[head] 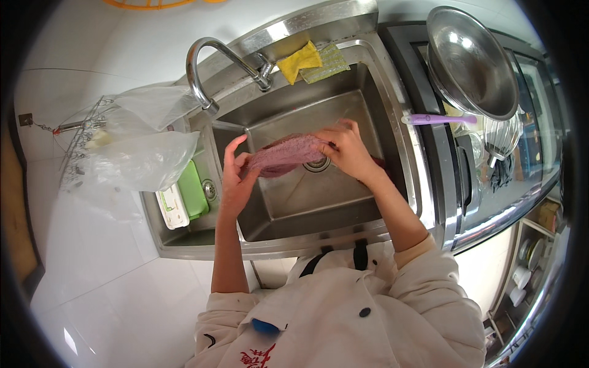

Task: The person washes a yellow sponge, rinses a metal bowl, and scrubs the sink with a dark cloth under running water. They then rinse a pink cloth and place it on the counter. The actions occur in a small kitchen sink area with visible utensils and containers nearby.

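A mauve-pink cloth [285,154], probably a towel, is stretched between my two hands over the large basin of a stainless-steel sink [322,204]. My left hand [237,179] pinches its left end, with the index finger raised. At the other end, my right hand [347,149] grips the cloth with thumb and fingers. Below the cloth shows part of the round drain [316,164]. A dark red bit of something [378,162] peeks out behind my right wrist. The chrome faucet [200,60] arches at the upper left, and I see no water running from it.
Yellow [300,62] and green [326,64] scrub cloths lie on the sink's back ledge. Plastic bags [152,147] hang left, above a green container [192,191] in the small basin. At right are metal bowls [474,60], a purple-handled utensil [439,119] and a wire whisk [501,135].
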Available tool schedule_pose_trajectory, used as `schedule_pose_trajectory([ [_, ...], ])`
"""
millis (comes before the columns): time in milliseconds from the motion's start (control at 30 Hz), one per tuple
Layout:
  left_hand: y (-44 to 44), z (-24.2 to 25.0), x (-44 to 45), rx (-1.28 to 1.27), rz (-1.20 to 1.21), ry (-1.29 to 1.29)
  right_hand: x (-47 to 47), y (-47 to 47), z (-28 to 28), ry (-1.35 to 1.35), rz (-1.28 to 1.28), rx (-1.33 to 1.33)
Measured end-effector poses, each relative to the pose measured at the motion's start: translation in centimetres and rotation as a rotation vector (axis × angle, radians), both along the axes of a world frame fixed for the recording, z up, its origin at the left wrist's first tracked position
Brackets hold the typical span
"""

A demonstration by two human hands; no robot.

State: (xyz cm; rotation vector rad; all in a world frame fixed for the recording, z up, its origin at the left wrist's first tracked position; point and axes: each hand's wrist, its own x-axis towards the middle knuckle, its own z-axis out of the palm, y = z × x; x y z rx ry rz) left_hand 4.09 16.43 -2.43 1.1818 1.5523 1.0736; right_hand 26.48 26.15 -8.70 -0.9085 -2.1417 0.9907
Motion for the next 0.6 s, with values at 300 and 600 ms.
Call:
schedule_pose_trajectory([
  [300, 0.2, 2.5, -0.8, -0.055, -0.032, 0.282, 1.3, 2.1, 4.0, 0.332, 0.069, -0.328],
  [600, 0.6, 0.7, -0.8, 0.011, 0.032, -0.116, 0.0, 3.7, 4.8, 0.503, 0.093, -0.855],
])
